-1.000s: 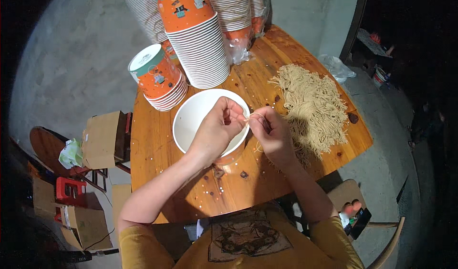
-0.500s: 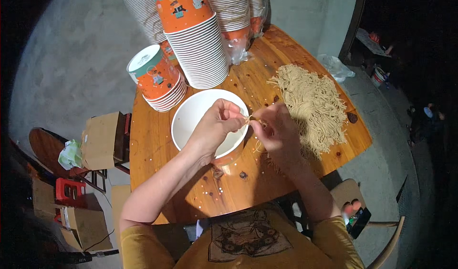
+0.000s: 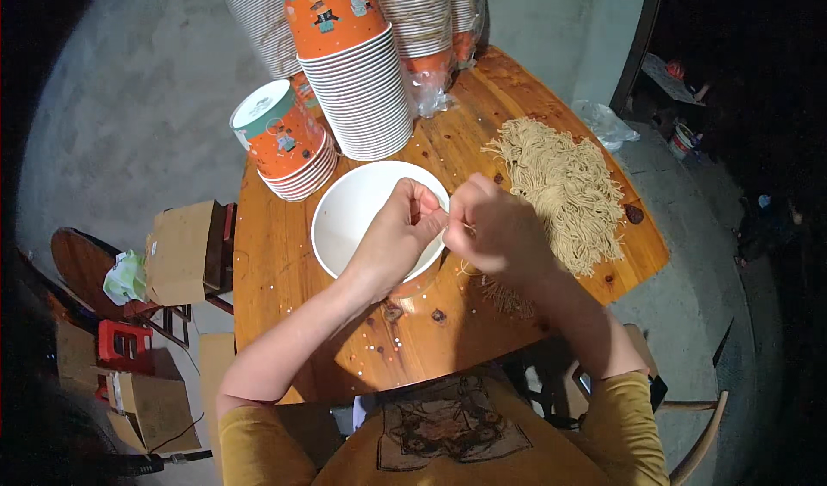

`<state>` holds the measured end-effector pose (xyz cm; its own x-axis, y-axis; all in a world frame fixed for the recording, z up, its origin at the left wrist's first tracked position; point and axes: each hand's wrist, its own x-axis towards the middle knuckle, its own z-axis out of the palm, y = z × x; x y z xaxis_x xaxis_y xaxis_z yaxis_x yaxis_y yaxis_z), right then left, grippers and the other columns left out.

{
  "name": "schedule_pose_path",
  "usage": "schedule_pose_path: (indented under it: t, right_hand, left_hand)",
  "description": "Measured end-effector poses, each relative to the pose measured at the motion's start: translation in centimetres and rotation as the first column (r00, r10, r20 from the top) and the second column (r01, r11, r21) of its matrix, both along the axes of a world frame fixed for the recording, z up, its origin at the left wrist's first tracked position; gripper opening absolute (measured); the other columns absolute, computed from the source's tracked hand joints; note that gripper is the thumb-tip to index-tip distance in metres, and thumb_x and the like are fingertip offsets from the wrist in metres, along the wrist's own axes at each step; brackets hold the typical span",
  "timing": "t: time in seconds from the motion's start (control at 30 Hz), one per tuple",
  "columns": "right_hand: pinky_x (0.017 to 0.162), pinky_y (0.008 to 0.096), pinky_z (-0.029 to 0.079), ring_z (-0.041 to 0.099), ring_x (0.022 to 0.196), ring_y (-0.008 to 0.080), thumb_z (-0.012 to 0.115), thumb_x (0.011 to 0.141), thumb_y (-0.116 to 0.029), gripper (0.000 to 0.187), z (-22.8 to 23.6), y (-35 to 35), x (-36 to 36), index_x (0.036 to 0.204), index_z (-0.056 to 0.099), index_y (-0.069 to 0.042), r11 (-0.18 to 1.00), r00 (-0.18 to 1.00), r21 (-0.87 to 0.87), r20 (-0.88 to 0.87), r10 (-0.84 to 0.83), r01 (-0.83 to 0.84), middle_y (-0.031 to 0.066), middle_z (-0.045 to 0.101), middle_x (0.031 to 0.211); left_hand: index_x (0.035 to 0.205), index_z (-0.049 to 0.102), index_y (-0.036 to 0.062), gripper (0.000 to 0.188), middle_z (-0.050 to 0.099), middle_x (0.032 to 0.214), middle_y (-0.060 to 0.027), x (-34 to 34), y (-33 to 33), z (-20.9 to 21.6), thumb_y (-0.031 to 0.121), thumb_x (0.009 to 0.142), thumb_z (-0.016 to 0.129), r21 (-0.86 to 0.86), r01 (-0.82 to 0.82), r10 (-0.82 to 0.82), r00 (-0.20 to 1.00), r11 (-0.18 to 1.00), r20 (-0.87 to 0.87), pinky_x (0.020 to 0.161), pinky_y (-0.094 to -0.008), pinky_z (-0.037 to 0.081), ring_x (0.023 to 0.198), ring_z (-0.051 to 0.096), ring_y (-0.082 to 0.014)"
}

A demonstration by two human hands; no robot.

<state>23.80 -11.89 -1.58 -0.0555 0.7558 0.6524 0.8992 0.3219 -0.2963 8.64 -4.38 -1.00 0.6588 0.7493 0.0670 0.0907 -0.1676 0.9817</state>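
Note:
Both hands meet above the right rim of a white-lined paper bucket (image 3: pixel 345 214) with an orange outside. My left hand (image 3: pixel 398 232) pinches a thin tan string between thumb and fingertips. My right hand (image 3: pixel 504 232) is curled, its fingers closed on the same string close to the left fingertips; most of the string is hidden by the fingers. A loose tan end hangs below the right hand. To the right of that hand lies a heap of tan strings (image 3: pixel 564 193), with a few more strands (image 3: pixel 506 298) under the right wrist.
Upside-down stacks of orange paper buckets, one tall (image 3: pixel 353 90) and one short (image 3: pixel 289 146), stand behind on the wooden table (image 3: pixel 413 348). Plastic-wrapped stacks (image 3: pixel 413 12) are at the back. Left of the table are cardboard boxes (image 3: pixel 181 253) and a red stool (image 3: pixel 125 345).
My right hand has turned and its fingers have closed in more tightly beside the left fingertips. The right elbow has moved outward. My left hand has barely moved.

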Motion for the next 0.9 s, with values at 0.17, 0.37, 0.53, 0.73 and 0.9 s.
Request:
schedule_pose_path:
  t: [0.17, 0.37, 0.53, 0.73, 0.9]
  right_hand:
    - [0.047, 0.0258, 0.036, 0.045, 0.053, 0.0093, 0.055, 0.080, -0.020, 0.016, 1.2, 1.1, 2.5, 0.075, 0.059, -0.005, 0.687, 0.487, -0.331, -0.873, 0.038, -0.647, -0.0027, 0.046, 0.059]
    - [0.057, 0.0253, 0.045, 0.055, 0.064, 0.0112, 0.058, 0.082, -0.026, 0.023, -0.1, 0.6, 2.6, 0.077, 0.062, -0.004, 0.728, 0.440, -0.425, -0.878, -0.188, -0.537, -0.0007, 0.053, 0.066]
    - [0.055, 0.0235, 0.041, 0.049, 0.061, 0.0077, 0.059, 0.085, -0.023, 0.017, -1.6, 0.1, 0.6, 0.082, 0.061, -0.006, 0.930, 0.684, -0.189, -0.725, 0.084, -0.315, -0.0030, 0.049, 0.065]
    - [0.050, 0.0191, 0.035, 0.043, 0.057, 0.0033, 0.058, 0.087, -0.022, 0.014, -0.4, 0.3, 2.1, 0.081, 0.059, -0.009, 0.750, 0.415, -0.321, -0.907, -0.069, -0.578, -0.0051, 0.047, 0.065]
    - [0.048, 0.0187, 0.033, 0.041, 0.054, 0.0033, 0.056, 0.086, -0.022, 0.013, 0.1, -0.2, 1.9, 0.082, 0.059, -0.010, 0.696, 0.203, -0.279, -0.960, -0.191, -0.662, -0.0050, 0.048, 0.065]
  left_hand:
    - [0.096, 0.046, 0.0058, 0.014, 0.051, 0.089, -0.0004, 0.0, -0.1, 0.5, 0.009, 0.090, 0.058, 0.046, 0.039, -0.032, 0.990, 0.998, -0.138, 0.079, -0.0222, 0.040, 0.085, 0.048, -0.0089]
    - [0.096, 0.046, 0.0056, 0.014, 0.051, 0.087, -0.0006, -0.1, 0.2, 0.1, 0.010, 0.090, 0.058, -0.020, 0.039, -0.042, 0.991, 0.999, -0.126, 0.074, -0.0223, 0.041, 0.081, 0.049, -0.0087]
    - [0.096, 0.046, 0.0052, 0.013, 0.050, 0.085, -0.0006, -0.1, 0.3, -0.2, 0.010, 0.090, 0.058, -0.029, 0.020, -0.024, 0.993, 0.999, -0.115, 0.071, -0.0220, 0.041, 0.079, 0.048, -0.0086]
    - [0.095, 0.047, 0.0047, 0.014, 0.050, 0.084, -0.0005, -0.3, 0.2, -0.1, 0.010, 0.089, 0.058, 0.012, 0.041, -0.039, 0.991, 0.999, -0.125, 0.071, -0.0215, 0.040, 0.077, 0.047, -0.0084]
    - [0.095, 0.047, 0.0045, 0.015, 0.050, 0.083, -0.0003, -0.2, 0.2, -0.2, 0.010, 0.089, 0.059, -0.005, 0.047, -0.047, 0.993, 0.999, -0.110, 0.071, -0.0212, 0.040, 0.077, 0.047, -0.0082]
